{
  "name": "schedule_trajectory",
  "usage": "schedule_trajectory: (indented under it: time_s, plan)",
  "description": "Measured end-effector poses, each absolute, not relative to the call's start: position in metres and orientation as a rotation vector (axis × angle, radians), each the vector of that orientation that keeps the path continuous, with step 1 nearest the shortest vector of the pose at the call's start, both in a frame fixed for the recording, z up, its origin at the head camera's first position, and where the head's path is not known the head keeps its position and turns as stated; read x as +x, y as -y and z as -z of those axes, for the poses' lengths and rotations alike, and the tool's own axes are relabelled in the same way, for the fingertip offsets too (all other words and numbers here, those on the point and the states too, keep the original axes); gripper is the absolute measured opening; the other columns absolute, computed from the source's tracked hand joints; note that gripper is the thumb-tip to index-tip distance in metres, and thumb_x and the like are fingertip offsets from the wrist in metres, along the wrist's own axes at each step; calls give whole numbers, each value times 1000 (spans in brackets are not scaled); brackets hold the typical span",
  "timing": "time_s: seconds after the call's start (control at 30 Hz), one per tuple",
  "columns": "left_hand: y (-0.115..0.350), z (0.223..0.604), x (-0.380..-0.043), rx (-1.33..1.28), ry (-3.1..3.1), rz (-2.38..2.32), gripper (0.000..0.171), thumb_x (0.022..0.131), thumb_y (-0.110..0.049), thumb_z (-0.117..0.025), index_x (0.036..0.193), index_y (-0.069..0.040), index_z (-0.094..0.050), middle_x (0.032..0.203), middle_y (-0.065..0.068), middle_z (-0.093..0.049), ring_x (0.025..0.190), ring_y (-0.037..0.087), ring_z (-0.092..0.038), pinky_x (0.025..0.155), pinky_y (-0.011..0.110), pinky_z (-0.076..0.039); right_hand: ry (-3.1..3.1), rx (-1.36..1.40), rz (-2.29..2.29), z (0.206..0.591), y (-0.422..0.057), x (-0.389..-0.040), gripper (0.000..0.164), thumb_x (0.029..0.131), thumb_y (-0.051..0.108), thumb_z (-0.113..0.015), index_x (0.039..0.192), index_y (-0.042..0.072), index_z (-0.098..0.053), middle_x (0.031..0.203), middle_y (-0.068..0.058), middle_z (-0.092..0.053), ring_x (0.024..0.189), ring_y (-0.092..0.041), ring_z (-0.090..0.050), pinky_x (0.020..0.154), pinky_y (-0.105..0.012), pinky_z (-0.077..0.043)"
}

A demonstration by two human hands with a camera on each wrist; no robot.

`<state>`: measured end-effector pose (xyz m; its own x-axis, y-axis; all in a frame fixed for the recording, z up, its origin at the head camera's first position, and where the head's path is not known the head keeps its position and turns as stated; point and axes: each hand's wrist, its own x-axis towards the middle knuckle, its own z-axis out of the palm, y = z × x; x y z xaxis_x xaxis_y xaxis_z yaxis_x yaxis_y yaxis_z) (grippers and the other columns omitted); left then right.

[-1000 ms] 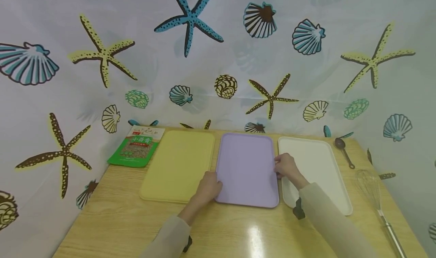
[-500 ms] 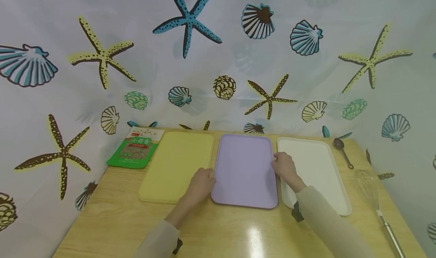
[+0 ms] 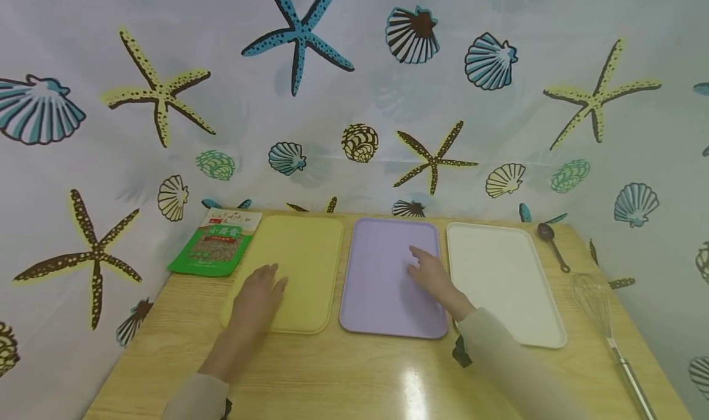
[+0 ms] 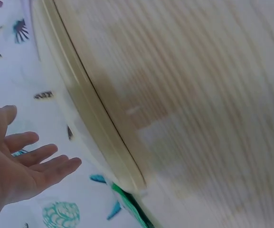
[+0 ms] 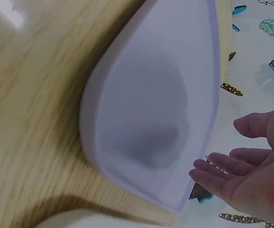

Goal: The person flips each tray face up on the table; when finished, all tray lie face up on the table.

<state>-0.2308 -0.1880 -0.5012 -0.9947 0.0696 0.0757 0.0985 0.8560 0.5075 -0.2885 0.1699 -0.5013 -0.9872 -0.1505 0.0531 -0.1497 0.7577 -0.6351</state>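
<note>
Three shallow rectangular trays lie side by side on a wooden table: a yellow tray [image 3: 307,272] at left, a purple tray [image 3: 371,284] in the middle, a white tray [image 3: 504,278] at right. My left hand [image 3: 257,300] is over the left part of the yellow tray, its fingers spread and holding nothing. Over the right half of the purple tray is my right hand [image 3: 434,278], loosely extended and holding nothing. In the left wrist view the left hand [image 4: 20,166] shows spread fingers beside the yellow tray's edge. The right wrist view shows the right hand [image 5: 250,166] above the purple tray.
A green and white packet [image 3: 216,244] lies left of the yellow tray. At right are a dark spoon [image 3: 552,246] and a wire whisk [image 3: 612,340]. A cloth curtain [image 3: 332,112] printed with shells and starfish hangs behind the wooden table [image 3: 332,377].
Both hands have let go of the purple tray's sides. My left hand has moved left over the yellow tray; my right hand has moved slightly left, over the purple tray.
</note>
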Motion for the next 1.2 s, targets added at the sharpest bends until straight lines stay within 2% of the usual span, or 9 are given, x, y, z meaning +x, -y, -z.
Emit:
schedule_trajectory:
  time_s: [0.17, 0.33, 0.57, 0.67, 0.73, 0.8, 0.93, 1.07, 1.2]
  plan:
    - [221, 512, -238, -113, 3011, 706, 69, 102, -48, -35, 147, 5, -31, 149, 31, -28, 135, 50, -26, 99, 71, -30, -2922, -266, 1016, 498, -141, -284, 49, 92, 9, -55, 136, -9, -46, 135, -28, -51, 127, -41, -46, 107, -48, -37]
    - [238, 519, -243, -143, 3039, 624, 67, 102, -45, -39, 146, 5, -33, 148, 33, -28, 134, 51, -26, 96, 72, -32, -2907, -369, 990, 498, -112, -279, 48, 93, 11, -56, 135, -10, -46, 133, -28, -53, 125, -40, -49, 104, -48, -40]
    - [245, 514, -245, -206, 3044, 592, 63, 102, -38, -44, 144, 8, -34, 146, 36, -28, 128, 58, -29, 94, 72, -34, -2848, -482, 981, 497, -73, -274, 50, 95, 11, -54, 138, -10, -42, 137, -26, -49, 128, -38, -46, 107, -46, -38]
    - [246, 512, -246, -227, 3056, 593, 63, 102, -36, -45, 144, 9, -34, 146, 37, -28, 128, 59, -30, 95, 71, -34, -2840, -514, 955, 497, -58, -273, 50, 94, 8, -53, 139, -10, -41, 138, -26, -49, 113, -35, -58, 99, -43, -46]
    - [247, 510, -246, -231, 3064, 600, 63, 102, -35, -46, 143, 10, -34, 146, 38, -28, 127, 59, -30, 95, 71, -34, -2848, -530, 917, 497, -50, -272, 47, 92, 5, -53, 137, -9, -45, 134, -24, -53, 103, -30, -61, 93, -41, -49]
    - [248, 508, -246, -232, 3069, 605, 63, 102, -34, -46, 142, 12, -34, 144, 39, -29, 126, 60, -31, 96, 70, -34, -2855, -540, 886, 497, -41, -271, 47, 92, 4, -54, 136, -9, -45, 133, -23, -54, 102, -30, -61, 92, -41, -50]
    - [251, 506, -248, -249, 3082, 599, 62, 101, -32, -47, 140, 15, -35, 142, 41, -31, 125, 59, -33, 97, 68, -35, -2856, -543, 812, 496, -26, -270, 47, 93, 7, -54, 137, -7, -45, 132, -21, -55, 116, -31, -57, 96, -40, -49]
    - [253, 507, -250, -258, 3110, 609, 62, 101, -31, -47, 138, 17, -35, 139, 41, -35, 126, 57, -34, 100, 66, -34, -2856, -531, 737, 497, -15, -267, 51, 94, 11, -55, 141, -4, -42, 135, -23, -53, 110, -31, -59, 91, -39, -52]
    - [256, 508, -252, -260, 3141, 599, 62, 101, -30, -47, 137, 19, -35, 137, 41, -38, 126, 56, -35, 102, 64, -33, -2889, -557, 686, 500, -7, -267, 49, 94, 12, -57, 140, -3, -45, 131, -25, -54, 116, -37, -55, 97, -42, -48]
